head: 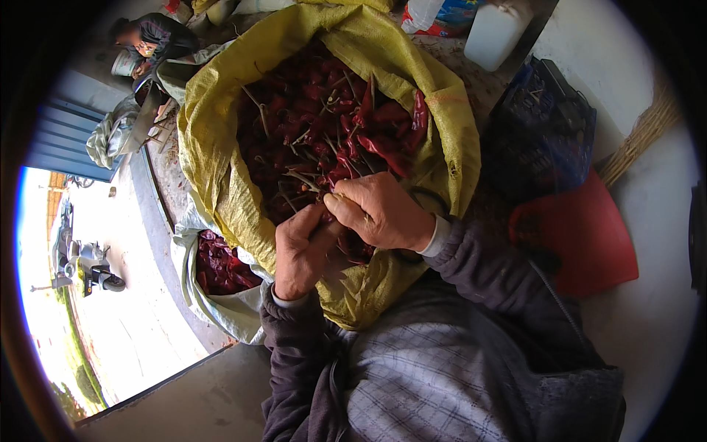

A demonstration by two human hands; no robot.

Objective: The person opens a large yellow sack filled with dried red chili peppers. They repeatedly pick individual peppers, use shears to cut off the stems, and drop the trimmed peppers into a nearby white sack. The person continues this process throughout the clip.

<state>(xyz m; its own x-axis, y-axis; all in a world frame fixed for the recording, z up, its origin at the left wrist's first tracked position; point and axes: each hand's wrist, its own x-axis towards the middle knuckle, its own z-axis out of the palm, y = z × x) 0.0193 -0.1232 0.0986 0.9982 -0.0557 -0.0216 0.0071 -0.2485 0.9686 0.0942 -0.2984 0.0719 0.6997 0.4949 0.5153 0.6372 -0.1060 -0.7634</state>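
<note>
A large yellow woven sack [218,166] stands before me, its rim rolled outward. Glossy dried red chili peppers [386,146] fill it, many with pale, thin stems [301,178]. My left hand [302,251] is over the sack's near side, its thumb and fingers closed around a red chili pepper that they mostly cover. Pressed close against it is my right hand [381,212], with curled fingers and the thumb pointing left. Whatever lies inside the right fingers is mostly hidden. Both hands meet just above the peppers.
A white sack [190,259] of red chili pieces stands at left. On the right are a red plastic dustpan [580,237], a blue crate [574,132] and a straw broom [643,130]. A white jug [497,36] stands behind. Another person [163,36] sits at upper left.
</note>
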